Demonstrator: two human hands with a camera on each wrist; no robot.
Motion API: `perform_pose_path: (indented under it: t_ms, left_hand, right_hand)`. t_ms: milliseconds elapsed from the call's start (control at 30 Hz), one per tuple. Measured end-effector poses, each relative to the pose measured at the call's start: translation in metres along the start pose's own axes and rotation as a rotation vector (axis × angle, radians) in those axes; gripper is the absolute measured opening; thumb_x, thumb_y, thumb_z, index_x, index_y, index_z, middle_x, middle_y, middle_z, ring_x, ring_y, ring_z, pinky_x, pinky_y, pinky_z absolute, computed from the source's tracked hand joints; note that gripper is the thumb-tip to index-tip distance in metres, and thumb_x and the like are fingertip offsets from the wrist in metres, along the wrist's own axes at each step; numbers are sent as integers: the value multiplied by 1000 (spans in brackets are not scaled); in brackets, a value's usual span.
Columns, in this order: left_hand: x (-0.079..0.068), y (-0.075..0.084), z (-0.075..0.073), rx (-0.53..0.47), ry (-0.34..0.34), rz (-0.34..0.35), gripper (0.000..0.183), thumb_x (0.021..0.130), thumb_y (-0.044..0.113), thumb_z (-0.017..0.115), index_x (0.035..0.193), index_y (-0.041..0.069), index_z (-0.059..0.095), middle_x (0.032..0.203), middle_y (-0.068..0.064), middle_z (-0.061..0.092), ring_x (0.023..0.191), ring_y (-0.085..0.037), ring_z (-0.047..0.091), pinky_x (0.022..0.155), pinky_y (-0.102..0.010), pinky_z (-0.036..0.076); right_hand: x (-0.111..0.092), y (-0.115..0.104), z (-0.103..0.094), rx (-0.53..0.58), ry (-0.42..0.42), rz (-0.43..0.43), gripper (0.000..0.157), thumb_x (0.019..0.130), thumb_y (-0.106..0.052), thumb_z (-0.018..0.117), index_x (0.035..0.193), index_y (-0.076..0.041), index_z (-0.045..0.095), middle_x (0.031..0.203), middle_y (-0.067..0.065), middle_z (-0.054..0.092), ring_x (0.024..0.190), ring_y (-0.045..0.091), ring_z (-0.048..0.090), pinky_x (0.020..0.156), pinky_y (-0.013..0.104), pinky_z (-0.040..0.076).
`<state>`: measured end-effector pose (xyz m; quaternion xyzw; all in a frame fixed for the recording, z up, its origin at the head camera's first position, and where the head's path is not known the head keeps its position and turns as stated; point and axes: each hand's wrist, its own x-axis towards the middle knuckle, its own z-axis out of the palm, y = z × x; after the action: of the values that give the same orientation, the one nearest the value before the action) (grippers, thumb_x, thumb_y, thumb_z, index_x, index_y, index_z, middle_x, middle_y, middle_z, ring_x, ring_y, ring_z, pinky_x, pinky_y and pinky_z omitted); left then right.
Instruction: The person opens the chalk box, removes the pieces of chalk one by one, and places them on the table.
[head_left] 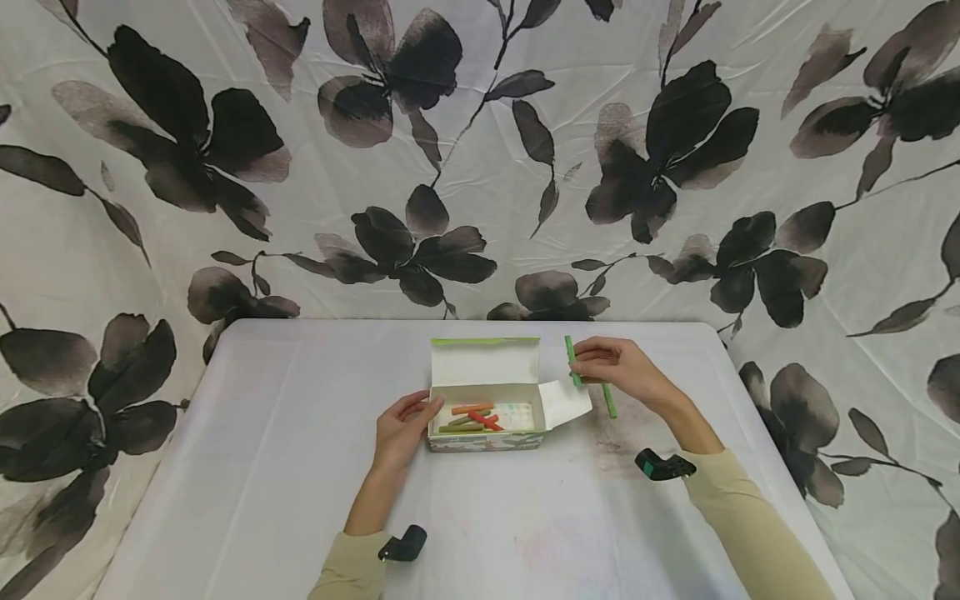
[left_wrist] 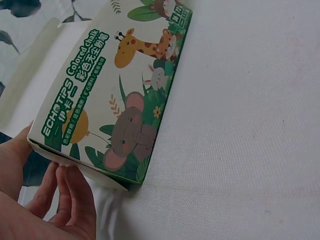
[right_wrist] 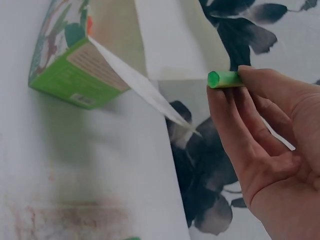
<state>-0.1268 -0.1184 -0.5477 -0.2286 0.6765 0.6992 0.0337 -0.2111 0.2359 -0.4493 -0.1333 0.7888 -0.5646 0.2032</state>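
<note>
An open box of colored chalk (head_left: 486, 445), printed with animals, stands on the table with its lid (head_left: 486, 362) up at the back. My left hand (head_left: 400, 429) holds the box by its left end, thumb and fingers at the corner. Inside lie an orange chalk stick (head_left: 471, 409), a red one (head_left: 486, 421) and olive-green ones (head_left: 461, 428). To the right of the box, my right hand (head_left: 624, 371) pinches a green chalk stick (right_wrist: 224, 79) between thumb and fingertips, above the table. A second green chalk stick (head_left: 610, 402) lies on the table below that hand.
A white side flap (head_left: 566, 403) sticks out from the right end of the box. The white-covered table (head_left: 300, 467) bears reddish-brown smudges right of the box. Behind it hangs a floral cloth (head_left: 480, 167). Each wrist wears a small black camera.
</note>
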Motion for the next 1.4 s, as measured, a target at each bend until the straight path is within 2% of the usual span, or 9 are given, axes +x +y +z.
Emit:
perform_pose_path:
  t_ms: [233,433,633,767,933,1233,1400]
  left_hand:
    - [2,2,-3,14,24,4,57,85,38,86,129,7,68,107,-5,64,92,-12,58,71,-17,49]
    - [2,2,-5,10,28,10,54,86,35,86,127,6,69,103,-3,65,86,-9,58,68,-18,48]
    - [2,2,-5,6,32,12,52,86,33,86,127,6,69,102,-2,65,84,-9,58,68,-18,48]
    - [2,2,-5,6,34,14,52,86,33,86,127,6,69,102,-3,66,84,-9,59,68,-19,49]
    - [3,1,-5,-4,35,18,52,85,32,87,126,6,69,101,-2,66,83,-9,59,67,-19,48]
    - [3,-1,-3,-9,35,22,52,85,33,87,125,5,70,100,-3,66,84,-9,59,68,-18,49]
    - [2,-1,-2,-19,29,19,52,86,32,86,126,5,68,103,-4,65,87,-10,59,70,-18,50]
  right_hand:
    - [-13,16,-19,34,92,28,48,98,-21,73,134,6,57,125,26,66,101,16,71,94,37,57]
    - [-28,34,-29,50,150,56,52,99,-22,72,137,9,53,124,21,67,107,20,71,95,36,56]
    - [-40,58,-36,51,214,95,54,99,-22,72,138,11,52,122,16,67,104,14,71,92,32,57]
    - [-46,73,-37,68,247,118,56,99,-22,72,139,11,51,119,11,69,99,9,71,93,33,56]
    - [-52,88,-36,81,265,152,59,99,-21,72,142,12,48,118,8,70,99,11,72,94,35,56]
    - [-53,110,-30,16,279,204,55,100,-20,71,139,12,51,120,17,69,95,8,71,88,29,58]
    - [-51,120,-26,-41,296,182,48,99,-15,71,134,14,55,117,23,69,91,9,72,83,27,59]
